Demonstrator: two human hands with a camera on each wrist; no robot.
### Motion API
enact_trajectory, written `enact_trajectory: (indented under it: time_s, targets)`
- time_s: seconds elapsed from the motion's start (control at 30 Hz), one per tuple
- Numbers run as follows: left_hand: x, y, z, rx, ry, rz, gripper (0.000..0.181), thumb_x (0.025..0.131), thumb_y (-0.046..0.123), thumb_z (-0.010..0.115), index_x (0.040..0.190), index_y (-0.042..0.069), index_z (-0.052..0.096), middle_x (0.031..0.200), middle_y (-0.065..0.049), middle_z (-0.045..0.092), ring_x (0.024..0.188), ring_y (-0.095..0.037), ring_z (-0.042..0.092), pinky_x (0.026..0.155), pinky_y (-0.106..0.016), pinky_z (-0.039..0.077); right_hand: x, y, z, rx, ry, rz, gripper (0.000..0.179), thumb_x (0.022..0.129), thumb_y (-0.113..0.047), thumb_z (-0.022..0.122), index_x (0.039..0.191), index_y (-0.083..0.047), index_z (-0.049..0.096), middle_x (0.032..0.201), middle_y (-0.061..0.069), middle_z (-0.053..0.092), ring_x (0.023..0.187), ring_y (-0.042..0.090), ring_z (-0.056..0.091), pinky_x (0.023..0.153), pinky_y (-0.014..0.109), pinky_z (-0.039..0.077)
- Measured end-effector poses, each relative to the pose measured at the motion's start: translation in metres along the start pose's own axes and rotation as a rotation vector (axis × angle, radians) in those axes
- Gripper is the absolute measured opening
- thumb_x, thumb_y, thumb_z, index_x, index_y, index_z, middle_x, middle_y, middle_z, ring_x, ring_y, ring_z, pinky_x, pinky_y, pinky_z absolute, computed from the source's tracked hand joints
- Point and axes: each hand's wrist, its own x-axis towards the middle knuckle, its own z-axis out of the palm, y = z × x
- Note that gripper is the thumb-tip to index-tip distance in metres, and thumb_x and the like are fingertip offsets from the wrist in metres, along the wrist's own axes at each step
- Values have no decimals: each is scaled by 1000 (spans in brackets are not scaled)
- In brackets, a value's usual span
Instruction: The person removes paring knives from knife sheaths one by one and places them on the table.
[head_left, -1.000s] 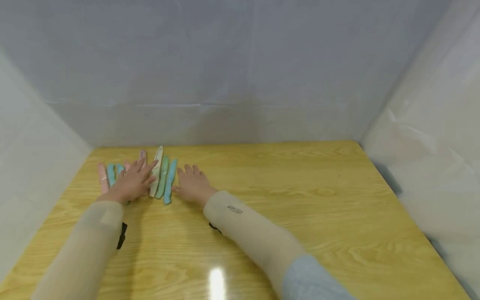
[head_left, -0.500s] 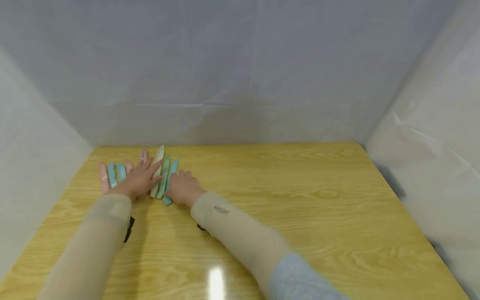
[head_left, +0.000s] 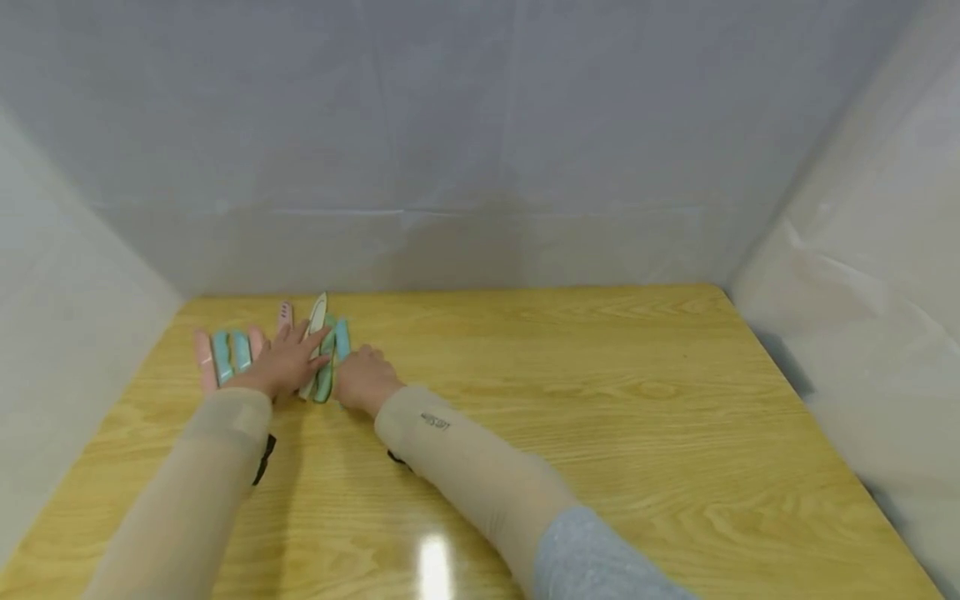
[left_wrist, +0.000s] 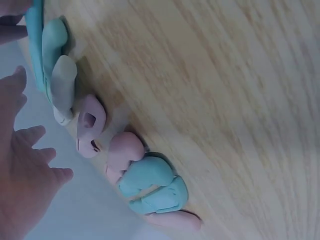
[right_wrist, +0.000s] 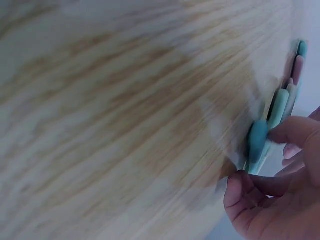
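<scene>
My right hand pinches a slim blue knife at the right end of a row of pastel knives; in the right wrist view, thumb and fingers stand on either side of its handle. My left hand reaches over the row with fingers spread, its fingertips right at the green knife. Beneath that hand lie a white knife and a pink one with dark holes, both partly hidden. The left wrist view shows the left fingers spread, beyond the handle ends.
Left of my left hand, two blue knives lie between a pink knife and another pink piece. The wooden table meets a grey sheet at the back, with pale sheets at both sides.
My right hand has moved left onto the end blue knife, its fingers closing round it, and that knife has shifted slightly left. My left hand has slid a little right over the row.
</scene>
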Motion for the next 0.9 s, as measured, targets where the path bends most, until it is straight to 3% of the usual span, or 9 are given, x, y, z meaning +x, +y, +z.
enact_trajectory:
  time_s: [0.23, 0.37, 0.5, 0.67, 0.8, 0.9]
  targets:
    - [7, 9, 0, 34, -18, 45, 60, 104, 30, 41, 153, 4, 18, 157, -29, 10, 141, -56, 2, 105, -76, 6, 1, 3, -2, 7, -21, 62, 34, 103, -24, 43, 130, -7, 56, 124, 6, 49, 106, 14, 50, 83, 25, 50]
    - [13, 16, -1, 61, -22, 76, 60, 105, 29, 40, 153, 2, 17, 158, -25, 13, 141, -54, 4, 108, -74, 6, 0, 8, -6, 18, -22, 94, 33, 103, -23, 43, 128, -5, 56, 118, 6, 49, 97, 13, 52, 72, 24, 49]
    - [18, 22, -1, 99, -22, 98, 55, 105, 25, 38, 153, 3, 21, 158, -24, 16, 142, -53, 9, 109, -73, 7, -1, 14, -8, -22, -28, 78, 33, 104, -23, 42, 128, -6, 56, 115, 6, 51, 94, 12, 53, 69, 23, 49]
    - [24, 26, 5, 128, -35, 133, 47, 105, 23, 35, 149, 6, 32, 157, -23, 22, 141, -53, 12, 108, -73, 10, 0, 25, -9, -89, -20, 13, 30, 103, -22, 42, 125, -8, 58, 114, 3, 58, 97, 12, 58, 77, 23, 53]
    - [30, 30, 6, 96, -26, 136, 38, 104, 22, 41, 139, 8, 46, 152, -20, 35, 143, -50, 14, 108, -74, 7, 4, 36, -9, -11, -13, 20, 26, 104, -19, 39, 121, -8, 57, 104, 1, 63, 82, 11, 58, 67, 21, 50]
    - [35, 35, 6, 98, 1, 140, 26, 102, 21, 48, 124, 11, 57, 143, -17, 49, 143, -48, 19, 109, -73, 5, 5, 43, -10, 103, -27, 63, 28, 105, -19, 36, 124, -8, 53, 102, 3, 63, 75, 13, 54, 59, 23, 44]
